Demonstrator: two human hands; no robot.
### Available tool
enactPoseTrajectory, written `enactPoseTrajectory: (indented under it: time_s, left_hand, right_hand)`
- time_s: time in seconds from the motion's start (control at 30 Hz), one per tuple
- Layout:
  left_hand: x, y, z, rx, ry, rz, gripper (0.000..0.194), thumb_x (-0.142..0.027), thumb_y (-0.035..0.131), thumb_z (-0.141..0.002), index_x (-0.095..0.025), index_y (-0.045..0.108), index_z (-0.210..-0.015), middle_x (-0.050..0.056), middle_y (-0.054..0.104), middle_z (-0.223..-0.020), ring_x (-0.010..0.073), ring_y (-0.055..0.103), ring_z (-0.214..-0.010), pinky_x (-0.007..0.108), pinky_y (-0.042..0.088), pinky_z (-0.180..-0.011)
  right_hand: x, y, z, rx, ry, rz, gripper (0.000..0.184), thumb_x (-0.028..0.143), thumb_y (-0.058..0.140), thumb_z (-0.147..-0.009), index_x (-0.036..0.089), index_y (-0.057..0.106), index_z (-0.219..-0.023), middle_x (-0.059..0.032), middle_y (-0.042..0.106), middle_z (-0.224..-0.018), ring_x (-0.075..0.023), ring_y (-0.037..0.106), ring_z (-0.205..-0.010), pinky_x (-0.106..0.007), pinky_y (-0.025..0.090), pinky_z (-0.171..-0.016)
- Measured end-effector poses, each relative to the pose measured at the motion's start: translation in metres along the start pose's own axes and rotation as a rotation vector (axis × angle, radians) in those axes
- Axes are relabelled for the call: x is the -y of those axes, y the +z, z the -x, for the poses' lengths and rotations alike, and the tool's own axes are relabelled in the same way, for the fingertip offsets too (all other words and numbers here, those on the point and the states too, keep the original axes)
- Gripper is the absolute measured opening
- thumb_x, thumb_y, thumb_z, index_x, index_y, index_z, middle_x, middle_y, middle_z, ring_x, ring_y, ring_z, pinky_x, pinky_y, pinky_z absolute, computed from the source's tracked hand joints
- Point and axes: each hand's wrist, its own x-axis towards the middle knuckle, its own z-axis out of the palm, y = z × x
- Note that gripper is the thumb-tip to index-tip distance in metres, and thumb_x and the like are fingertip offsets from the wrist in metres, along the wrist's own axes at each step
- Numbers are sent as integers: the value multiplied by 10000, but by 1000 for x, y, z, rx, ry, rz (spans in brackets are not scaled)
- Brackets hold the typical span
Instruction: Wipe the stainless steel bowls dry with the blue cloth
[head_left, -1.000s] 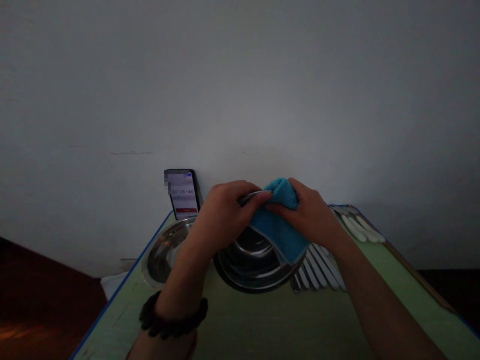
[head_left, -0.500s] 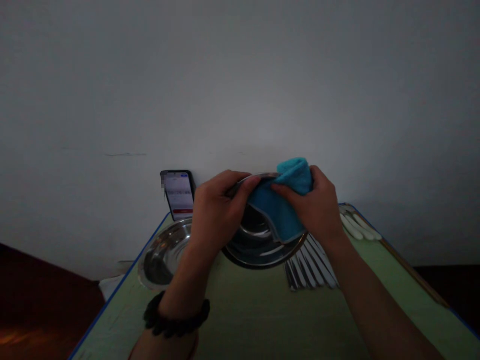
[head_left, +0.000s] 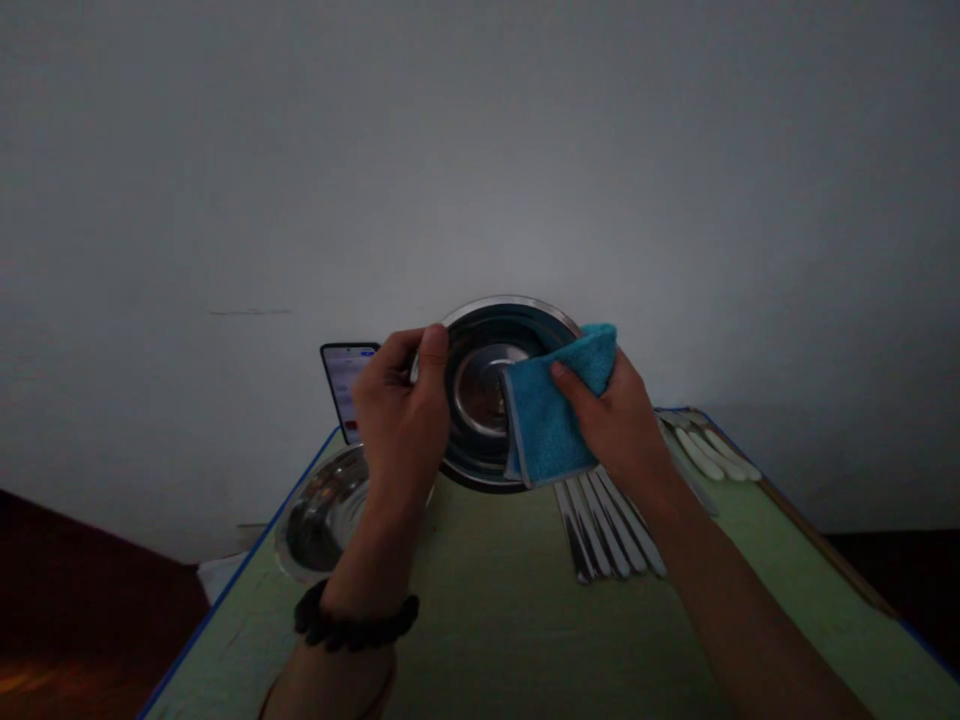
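Observation:
My left hand (head_left: 401, 425) grips the left rim of a round steel bowl (head_left: 480, 385), held up and tilted so its inside faces me. My right hand (head_left: 619, 425) is closed on a folded blue cloth (head_left: 551, 415) that lies against the bowl's right inner side. A dark bead bracelet (head_left: 352, 625) circles my left wrist. Both hands are raised above the far part of the green table (head_left: 495, 620).
A second steel bowl (head_left: 322, 510) sits on the table at the left. A phone (head_left: 346, 385) leans against the wall behind it. Several metal utensils (head_left: 604, 520) lie in a row at the right, with white-handled ones (head_left: 709, 455) further back.
The bowl has been lifted and tipped upright, so its inside now faces me. The cloth has shifted from the rim to the bowl's right inner side.

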Motion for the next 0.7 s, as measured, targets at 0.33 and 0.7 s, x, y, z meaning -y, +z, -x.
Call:
enactPoseTrajectory:
  time_s: [0.33,0.7]
  left_hand:
    - [-8,-4,-1,459,37,-173,309,-441,449,-834,-189,627,-813,-23,600,-616,94,521,-558,210,369,-509]
    - [-8,-8,-1,887,267,-305,406,-456,368,-861,-173,575,-658,-25,516,-521,94,458,-498,220,320,-490]
  right_hand:
    - [6,-22,-7,223,-144,239,237,352,596,-744,196,521,-905,-8,584,-780,-168,532,-686,-313,403,-624]
    - [2,-18,-3,452,-209,249,226,349,628,-701,210,458,-756,44,495,-662,-123,463,-610,-256,347,-549]
